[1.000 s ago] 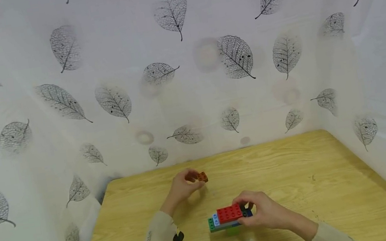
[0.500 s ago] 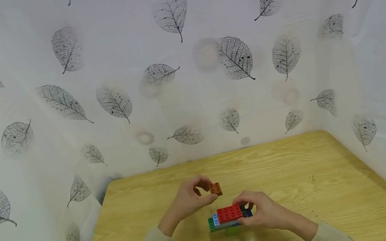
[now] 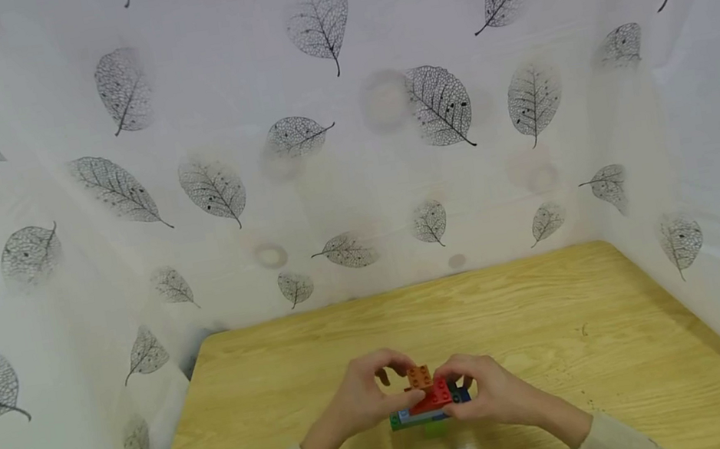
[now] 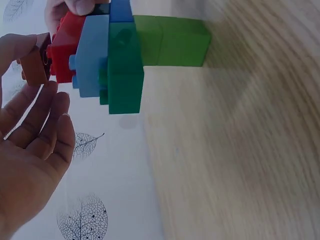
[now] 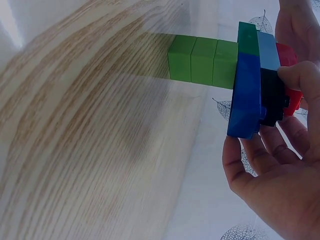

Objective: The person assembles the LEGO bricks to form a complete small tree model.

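My left hand [image 3: 373,395] pinches an orange toy brick [image 3: 419,377] between thumb and fingers, right at the studded top of a red brick [image 3: 438,395]. That red brick tops a stack of building blocks, over a light blue brick [image 4: 94,55] and a black brick [image 5: 272,95]. Below them lie a green brick [image 4: 125,75] and a blue brick [image 5: 246,97]. A column of light green bricks [image 5: 202,60] carries the stack on the table. My right hand [image 3: 493,391] grips the stack's right end, thumb on the near side and fingers on the far side.
The wooden table [image 3: 270,370] has rounded far corners. A white curtain [image 3: 353,179] printed with leaf shapes hangs behind it and along both sides. Small dark marks lie on the table to the right.
My left hand has brought the orange brick from the left, nearer and rightward, to the top of the red brick. My right hand has kept its grip on the stack in place.
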{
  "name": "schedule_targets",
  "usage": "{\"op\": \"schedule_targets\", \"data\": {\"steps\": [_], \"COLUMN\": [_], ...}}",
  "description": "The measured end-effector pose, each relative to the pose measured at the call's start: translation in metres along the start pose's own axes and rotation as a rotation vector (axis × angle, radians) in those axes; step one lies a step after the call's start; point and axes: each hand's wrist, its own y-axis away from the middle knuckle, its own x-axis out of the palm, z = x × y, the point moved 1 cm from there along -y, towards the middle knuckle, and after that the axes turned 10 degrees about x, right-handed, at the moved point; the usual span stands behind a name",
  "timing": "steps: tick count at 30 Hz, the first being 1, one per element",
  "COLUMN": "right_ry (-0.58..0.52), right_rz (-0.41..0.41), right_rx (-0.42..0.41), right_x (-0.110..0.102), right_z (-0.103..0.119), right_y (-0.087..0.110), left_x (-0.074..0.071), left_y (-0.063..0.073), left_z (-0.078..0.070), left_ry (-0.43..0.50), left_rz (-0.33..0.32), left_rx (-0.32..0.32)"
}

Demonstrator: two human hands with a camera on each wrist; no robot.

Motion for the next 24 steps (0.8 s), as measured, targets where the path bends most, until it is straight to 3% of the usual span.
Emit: {"op": "schedule_targets", "data": {"steps": [9,24], "right_ry": [-0.005,0.009], "right_rz": [0.004,0.009], "right_rx": [0.004,0.010], "right_x": [0.0005,0.0010], "right_z": [-0.0017,-0.0036], "right_y": [-0.0013,-0.0019], "left_x": [0.0108,0.0115], "left_y": [0.0048,0.0031], "left_z": [0.0014,-0.0029], "left_ry": [0.034,0.085], "left_rz": [0.044,0.054], "left_rx": [0.073,0.030]}}
